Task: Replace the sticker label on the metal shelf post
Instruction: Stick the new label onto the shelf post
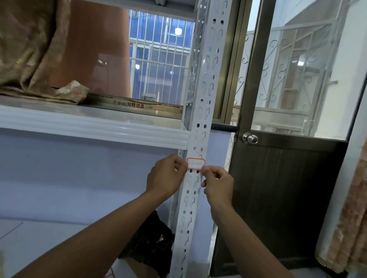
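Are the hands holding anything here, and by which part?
Both hold the red-bordered sticker label against the shelf post: the left hand pinches its left end, the right hand its right end.

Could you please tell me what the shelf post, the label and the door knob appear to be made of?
The post looks like steel, painted white, punched with slots. The label seems matte paper, white with a red border. The knob is polished metal, given its bright highlights.

Both hands are up at the white metal shelf post [202,95] just under the shelf [76,124], left hand [166,175] pinching the left end of the red-bordered sticker label [195,163], right hand [217,187] pinching its lower right corner, dark door [281,195] with a knob [250,138] off to the right.
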